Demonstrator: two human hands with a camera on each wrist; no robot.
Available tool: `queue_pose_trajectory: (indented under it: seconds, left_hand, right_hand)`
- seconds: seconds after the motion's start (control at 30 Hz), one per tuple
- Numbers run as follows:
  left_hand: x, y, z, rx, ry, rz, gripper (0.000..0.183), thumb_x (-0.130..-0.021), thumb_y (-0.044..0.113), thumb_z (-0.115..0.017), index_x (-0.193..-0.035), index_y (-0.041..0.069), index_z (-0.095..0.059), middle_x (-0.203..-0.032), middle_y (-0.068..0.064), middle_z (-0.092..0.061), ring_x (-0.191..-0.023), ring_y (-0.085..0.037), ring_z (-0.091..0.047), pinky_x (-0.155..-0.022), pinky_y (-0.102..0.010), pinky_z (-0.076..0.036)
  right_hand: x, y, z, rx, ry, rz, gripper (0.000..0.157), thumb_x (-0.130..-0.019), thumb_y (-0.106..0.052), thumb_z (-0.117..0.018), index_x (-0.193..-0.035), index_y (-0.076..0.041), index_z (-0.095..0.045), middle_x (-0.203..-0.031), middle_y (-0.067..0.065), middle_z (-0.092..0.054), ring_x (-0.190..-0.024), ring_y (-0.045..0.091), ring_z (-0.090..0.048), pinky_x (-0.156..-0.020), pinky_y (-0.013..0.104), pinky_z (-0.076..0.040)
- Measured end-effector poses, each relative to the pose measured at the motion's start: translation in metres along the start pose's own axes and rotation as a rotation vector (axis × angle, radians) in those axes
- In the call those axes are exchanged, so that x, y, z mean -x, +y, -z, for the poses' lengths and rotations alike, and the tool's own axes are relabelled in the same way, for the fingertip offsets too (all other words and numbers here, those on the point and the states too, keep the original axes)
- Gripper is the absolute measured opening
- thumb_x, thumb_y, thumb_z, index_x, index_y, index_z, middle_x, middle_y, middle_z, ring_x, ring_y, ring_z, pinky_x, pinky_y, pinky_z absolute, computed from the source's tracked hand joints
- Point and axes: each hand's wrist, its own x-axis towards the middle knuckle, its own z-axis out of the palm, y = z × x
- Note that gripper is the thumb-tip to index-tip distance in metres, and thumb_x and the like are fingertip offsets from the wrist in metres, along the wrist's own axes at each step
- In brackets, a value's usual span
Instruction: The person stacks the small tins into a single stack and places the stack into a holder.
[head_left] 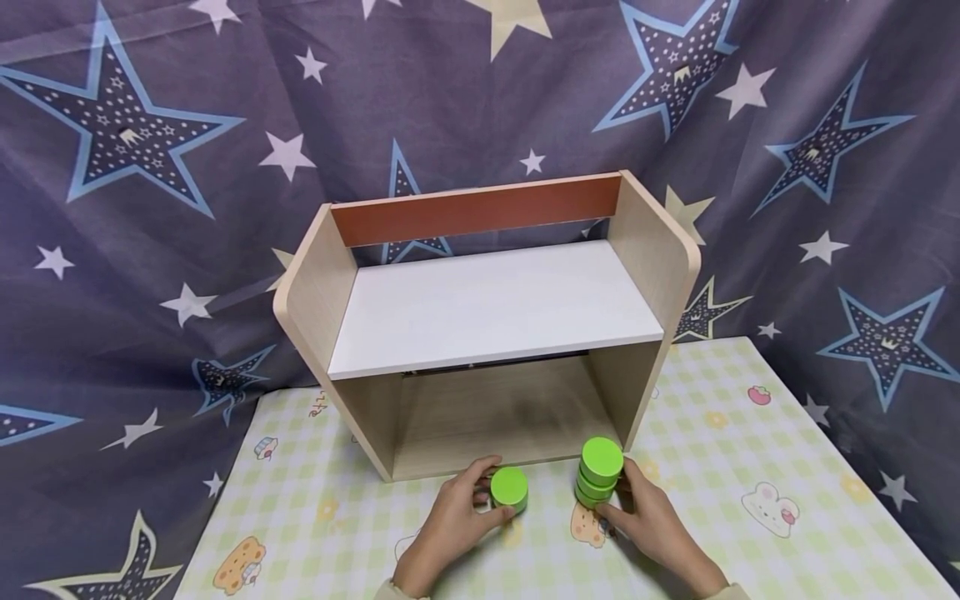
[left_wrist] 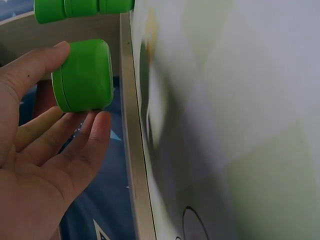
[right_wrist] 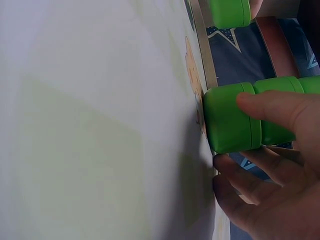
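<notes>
My left hand [head_left: 460, 514] holds a single round green lidded jar [head_left: 509, 488], its thumb on one side and fingertips on the other. In the left wrist view a gap shows between this jar [left_wrist: 86, 75] and the tablecloth. To the right, my right hand [head_left: 651, 518] grips the lowest part of a stack of green jars [head_left: 602, 460]. From the right wrist view, the thumb lies across the bottom jar [right_wrist: 230, 117], with fingers curled on its other side. That jar's base is right at the tablecloth. Both hands are just in front of the shelf unit.
A wooden shelf unit [head_left: 495, 308] with a white upper board and a reddish-brown back rail stands behind the hands. Its lower compartment [head_left: 495, 417] faces them. Under everything lies a green checked tablecloth [head_left: 750, 450] with cartoon prints. A dark starry curtain [head_left: 450, 108] hangs behind.
</notes>
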Motion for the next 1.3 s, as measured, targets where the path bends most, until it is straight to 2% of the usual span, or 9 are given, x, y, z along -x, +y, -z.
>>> queue_pose_trajectory:
  seconds: [0.2, 0.6, 0.83, 1.3]
  left_hand:
    - [0.000, 0.003, 0.002, -0.003, 0.004, -0.019, 0.068, -0.083, 0.024, -0.085, -0.141, 0.010, -0.053, -0.127, -0.009, -0.064, -0.109, -0.023, -0.064, -0.087, -0.036, -0.058]
    - [-0.008, 0.013, 0.004, -0.012, -0.015, -0.049, 0.068, -0.083, 0.022, -0.085, -0.142, 0.011, -0.051, -0.127, -0.005, -0.063, -0.111, -0.020, -0.062, -0.089, -0.037, -0.057]
    - [-0.010, 0.016, 0.007, -0.025, -0.016, -0.050, 0.068, -0.084, 0.025, -0.084, -0.142, 0.012, -0.051, -0.126, -0.003, -0.063, -0.110, -0.018, -0.062, -0.089, -0.037, -0.057]
    - [-0.012, 0.024, 0.010, -0.044, -0.016, -0.077, 0.069, -0.085, 0.028, -0.083, -0.143, 0.011, -0.050, -0.130, -0.006, -0.062, -0.113, -0.022, -0.061, -0.089, -0.036, -0.057]
  right_hand:
    - [0.000, -0.001, 0.000, 0.003, 0.001, -0.007, 0.070, -0.083, -0.009, -0.083, -0.142, -0.006, -0.045, -0.130, 0.010, -0.062, -0.116, 0.028, -0.062, -0.100, 0.047, -0.050]
    - [0.001, -0.001, 0.000, -0.009, -0.005, -0.008, 0.070, -0.083, -0.009, -0.083, -0.142, -0.006, -0.045, -0.132, 0.011, -0.060, -0.117, 0.029, -0.061, -0.101, 0.048, -0.049]
    - [0.000, -0.001, 0.000, 0.001, 0.000, -0.006, 0.071, -0.083, -0.010, -0.083, -0.143, -0.007, -0.045, -0.131, 0.010, -0.061, -0.116, 0.027, -0.061, -0.101, 0.047, -0.049]
    - [0.000, -0.001, 0.000, -0.014, -0.001, -0.010, 0.070, -0.083, -0.009, -0.083, -0.142, -0.007, -0.046, -0.133, 0.010, -0.060, -0.117, 0.029, -0.061, -0.102, 0.047, -0.049]
